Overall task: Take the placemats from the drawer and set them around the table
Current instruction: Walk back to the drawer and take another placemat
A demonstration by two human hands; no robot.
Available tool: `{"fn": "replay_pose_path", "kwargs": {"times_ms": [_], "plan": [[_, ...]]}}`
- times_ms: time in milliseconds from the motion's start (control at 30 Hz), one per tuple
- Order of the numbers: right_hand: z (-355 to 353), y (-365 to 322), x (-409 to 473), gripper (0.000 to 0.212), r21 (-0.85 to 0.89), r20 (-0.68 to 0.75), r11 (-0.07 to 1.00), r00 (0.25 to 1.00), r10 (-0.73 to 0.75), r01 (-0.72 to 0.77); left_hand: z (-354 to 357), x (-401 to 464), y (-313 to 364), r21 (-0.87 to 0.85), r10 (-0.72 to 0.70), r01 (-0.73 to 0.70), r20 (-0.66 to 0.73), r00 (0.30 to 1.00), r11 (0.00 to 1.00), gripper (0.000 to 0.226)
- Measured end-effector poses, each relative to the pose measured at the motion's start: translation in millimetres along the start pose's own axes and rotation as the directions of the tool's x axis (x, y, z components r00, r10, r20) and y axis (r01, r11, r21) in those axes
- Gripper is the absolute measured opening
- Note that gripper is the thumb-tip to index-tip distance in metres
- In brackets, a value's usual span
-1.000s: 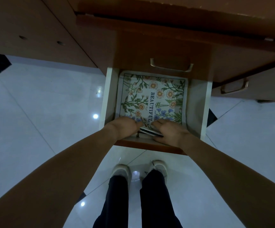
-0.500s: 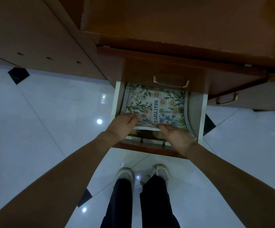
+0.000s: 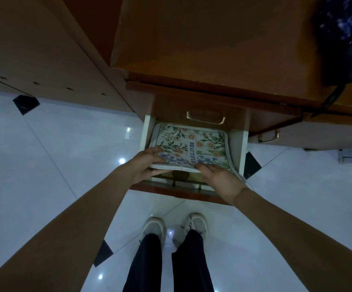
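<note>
A stack of floral placemats printed with the word BEAUTIFUL lies in the open bottom drawer of a wooden desk. My left hand grips the stack's near left edge, thumb on top. My right hand holds the near right edge from below. The near end of the stack is lifted off the drawer floor and the far end still rests inside. The drawer's dark bottom shows under the raised edge.
The wooden desktop overhangs the drawer. A closed drawer with a brass handle is above it, another handle to the right. A dark bag sits on the desk at top right. My shoes stand on glossy white tiles.
Both hands have gone from resting on the near edge to gripping it and lifting the stack's near end. My head has risen, showing more desktop.
</note>
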State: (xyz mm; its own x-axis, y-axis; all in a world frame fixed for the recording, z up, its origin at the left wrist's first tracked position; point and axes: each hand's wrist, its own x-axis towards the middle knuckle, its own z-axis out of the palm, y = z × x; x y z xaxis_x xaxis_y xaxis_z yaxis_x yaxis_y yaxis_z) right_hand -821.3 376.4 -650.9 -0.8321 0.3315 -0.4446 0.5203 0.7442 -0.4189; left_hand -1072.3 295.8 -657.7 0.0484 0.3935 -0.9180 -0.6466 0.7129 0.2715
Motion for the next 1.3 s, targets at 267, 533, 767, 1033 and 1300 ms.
{"fn": "replay_pose_path", "kwargs": {"times_ms": [267,533,767,1033,1300], "plan": [[-4,13,3,0.036,0.591,0.171,0.716,0.925,0.339,-0.372,-18,-8,-10,0.006,0.063,-0.063,-0.018,0.998,0.998,0.06],[-22,21,-16,0.013,0.801,0.442,0.064,0.66,0.608,-0.595,-24,-45,-8,-0.044,0.107,-0.104,0.057,0.993,0.994,0.068],[-34,4,-43,0.047,0.621,0.766,-0.209,0.528,0.366,-0.756,-23,-71,-9,-0.138,0.121,-0.108,0.091,0.988,0.985,0.067],[-55,-17,-69,0.058,0.821,0.571,-0.32,0.708,0.416,-0.474,-31,-119,-5,0.149,0.065,-0.081,0.107,0.992,0.986,0.068],[-135,-82,-122,0.077,0.923,0.385,-0.21,0.773,0.505,-0.322,-17,-217,7,0.318,0.158,-0.184,0.107,0.982,0.93,0.086]]}}
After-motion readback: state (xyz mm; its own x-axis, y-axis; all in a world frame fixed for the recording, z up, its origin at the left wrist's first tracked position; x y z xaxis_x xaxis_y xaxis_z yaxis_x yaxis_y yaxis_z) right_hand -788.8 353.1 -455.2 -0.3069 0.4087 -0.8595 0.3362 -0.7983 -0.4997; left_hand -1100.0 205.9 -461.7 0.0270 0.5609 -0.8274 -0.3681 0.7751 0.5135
